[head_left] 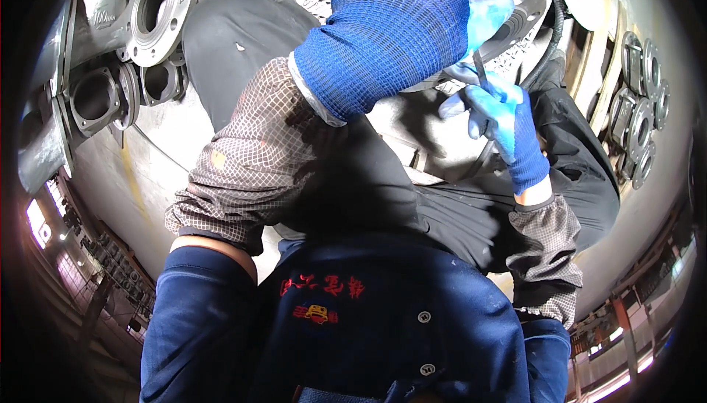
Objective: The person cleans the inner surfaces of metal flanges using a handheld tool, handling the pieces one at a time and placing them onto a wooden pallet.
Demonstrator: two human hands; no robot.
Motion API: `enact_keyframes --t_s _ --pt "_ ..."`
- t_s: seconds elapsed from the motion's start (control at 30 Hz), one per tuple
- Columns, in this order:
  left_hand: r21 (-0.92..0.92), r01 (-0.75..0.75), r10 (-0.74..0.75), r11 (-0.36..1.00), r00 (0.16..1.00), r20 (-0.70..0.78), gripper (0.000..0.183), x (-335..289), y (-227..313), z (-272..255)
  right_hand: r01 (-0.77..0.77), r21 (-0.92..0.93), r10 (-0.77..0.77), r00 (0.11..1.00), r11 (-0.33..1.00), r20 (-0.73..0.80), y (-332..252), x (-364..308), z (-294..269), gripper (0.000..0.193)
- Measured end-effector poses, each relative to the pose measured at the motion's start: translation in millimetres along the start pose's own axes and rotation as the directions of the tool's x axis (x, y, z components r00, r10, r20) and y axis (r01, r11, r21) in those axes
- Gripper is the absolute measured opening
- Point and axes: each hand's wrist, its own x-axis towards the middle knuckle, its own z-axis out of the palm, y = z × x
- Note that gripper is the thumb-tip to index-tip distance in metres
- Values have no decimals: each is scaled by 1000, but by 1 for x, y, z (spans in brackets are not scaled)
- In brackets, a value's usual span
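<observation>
My left hand [412,27], in a blue knit glove with a lighter blue coating, is raised close at the top centre. Its fingers look curled at the right side, and whatever they hold is hidden. Lower and to the right, my right hand [497,116], gloved the same way, is closed round a thin dark rod [481,70]. The rod's upper end reaches up beside the left glove. Behind both hands stands a round grey metal flange [526,5] with bolt holes, partly covered by the left hand.
Several flanged metal castings [151,12] stand at the left, and more flanged parts [637,127] lie at the far right near wooden strips [605,57]. A black cable [554,12] runs down beside the flange. My dark-trousered legs [239,34] are spread around the work spot.
</observation>
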Motion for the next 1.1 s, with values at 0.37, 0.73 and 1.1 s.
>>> enact_keyframes --t_s 0.37,0.73,1.1 --pt "-93 -24 13 995 993 -120 28 -2 -10 -6 641 -580 -759 648 503 58 0 -3 4 24" --pt "-224 -234 197 946 965 -172 26 11 -4 -14 555 -509 -721 660 658 -212 -23 4 -36 38" --pt "-416 -573 546 706 815 -195 18 46 50 12 386 -623 -724 488 680 -487 -13 15 -35 43"
